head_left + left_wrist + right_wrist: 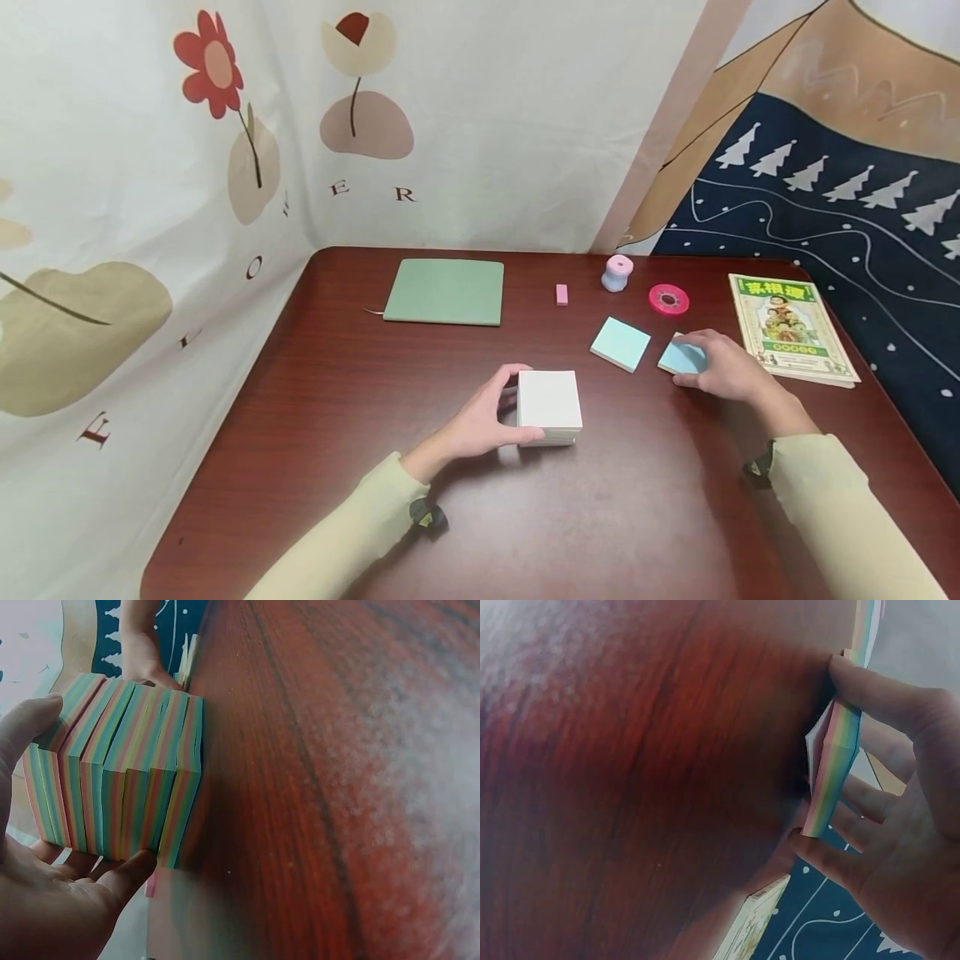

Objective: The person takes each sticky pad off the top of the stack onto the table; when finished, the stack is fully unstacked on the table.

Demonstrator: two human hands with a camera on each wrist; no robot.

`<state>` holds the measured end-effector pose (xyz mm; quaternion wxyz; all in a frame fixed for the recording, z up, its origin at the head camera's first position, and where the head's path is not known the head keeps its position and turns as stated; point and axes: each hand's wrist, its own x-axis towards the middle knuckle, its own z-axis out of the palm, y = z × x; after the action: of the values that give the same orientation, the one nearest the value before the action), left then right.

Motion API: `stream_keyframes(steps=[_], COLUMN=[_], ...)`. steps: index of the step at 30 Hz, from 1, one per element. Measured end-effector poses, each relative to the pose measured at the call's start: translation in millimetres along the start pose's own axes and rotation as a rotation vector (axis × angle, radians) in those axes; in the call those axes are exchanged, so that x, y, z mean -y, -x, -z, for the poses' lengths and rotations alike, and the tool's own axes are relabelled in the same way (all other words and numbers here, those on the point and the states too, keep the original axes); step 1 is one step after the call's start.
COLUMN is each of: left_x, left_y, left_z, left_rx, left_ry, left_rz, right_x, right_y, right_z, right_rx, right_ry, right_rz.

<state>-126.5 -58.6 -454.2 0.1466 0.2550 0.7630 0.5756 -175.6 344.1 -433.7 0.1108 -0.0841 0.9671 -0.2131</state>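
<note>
The left hand (480, 421) grips a thick white-topped paper stack (550, 407) at the middle of the table (360, 400). Farther right, the right hand (723, 371) pinches a thin blue pad (681, 357), just beside another blue pad (620, 342) and a booklet (791, 327) near the right edge.

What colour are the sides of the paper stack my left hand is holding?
The stack has rainbow-striped edges: green, pink, yellow and blue. The left wrist view shows it best.
</note>
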Motion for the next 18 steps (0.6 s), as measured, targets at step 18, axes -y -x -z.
stream_keyframes(steps=[18], left_x=[-35.7], left_y=[7.6], left_z=[2.6], left_rx=[0.015], left_ry=[0.040], left_rz=[0.001], right_x=[7], right_y=[3], right_z=[3], right_rx=[0.039], right_ry=[0.056], right_rz=[0.022])
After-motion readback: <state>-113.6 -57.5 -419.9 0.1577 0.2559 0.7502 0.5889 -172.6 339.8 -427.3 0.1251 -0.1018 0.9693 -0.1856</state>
